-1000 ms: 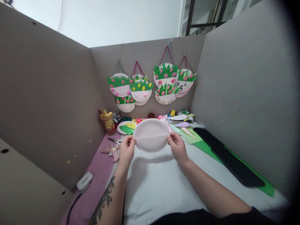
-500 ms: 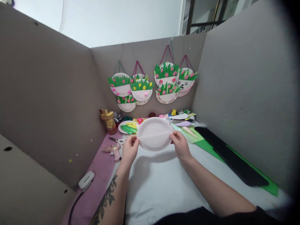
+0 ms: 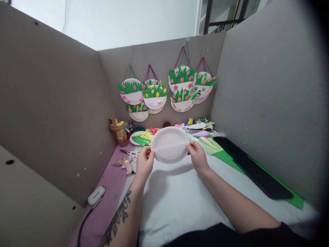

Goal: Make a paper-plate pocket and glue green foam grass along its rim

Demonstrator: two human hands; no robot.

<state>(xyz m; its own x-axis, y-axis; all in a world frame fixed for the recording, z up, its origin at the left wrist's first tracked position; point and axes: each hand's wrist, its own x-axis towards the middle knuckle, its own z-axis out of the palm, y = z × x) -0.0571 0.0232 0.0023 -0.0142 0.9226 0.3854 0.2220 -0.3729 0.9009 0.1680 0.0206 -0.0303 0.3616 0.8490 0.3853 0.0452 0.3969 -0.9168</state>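
A white paper plate (image 3: 170, 144) with a crimped rim is held up above the white table cover, a faint line running across its middle. At its left edge my left hand (image 3: 144, 161) pinches the rim between thumb and fingers. My right hand (image 3: 198, 156) grips the opposite edge the same way. Just left of my left hand lie white-handled scissors (image 3: 134, 155) and a pink glue gun (image 3: 124, 163). Behind it, a second plate (image 3: 133, 134) carries green and yellow cut-out pieces.
Decorated plate baskets (image 3: 155, 97) hang by strings on the grey back panel. A lidded cup (image 3: 119, 133) stands at the back left. A black flat object (image 3: 259, 171) lies on green sheets (image 3: 226, 157) at right. A white device (image 3: 96, 196) with a cable sits at left.
The view has shifted very slightly. Both hands still hold the plate, which has tilted a little, its middle line now slanting up to the right.
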